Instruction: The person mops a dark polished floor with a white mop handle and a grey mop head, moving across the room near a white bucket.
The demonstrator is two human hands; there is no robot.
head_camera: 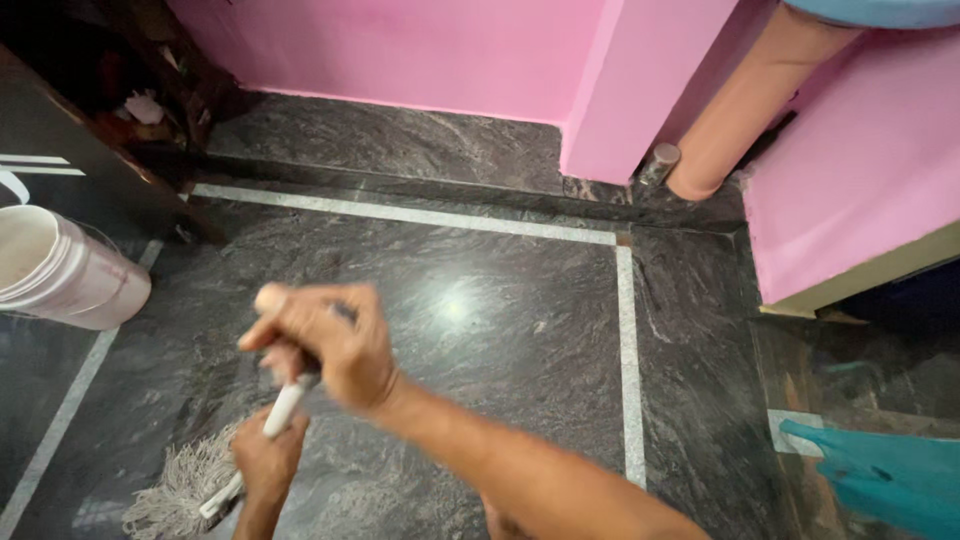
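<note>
Motion blurs my right hand (325, 345), its grip folded over the top of the white mop handle (283, 410) and hiding that end; my left hand (268, 462) covers a lower stretch. The bottom edge cuts off the grey mop head (180, 490) and both my forearms. The white bucket (60, 270) runs off the left edge, the teal plastic object (880, 475) off the right corner

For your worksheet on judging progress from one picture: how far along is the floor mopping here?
Done: the dark stone floor gleams mid-floor, perhaps wet, though polish may explain it. In hand: the right hand and left hand grip the white mop handle, the mop head on the floor. How much is left is unclear.
</note>
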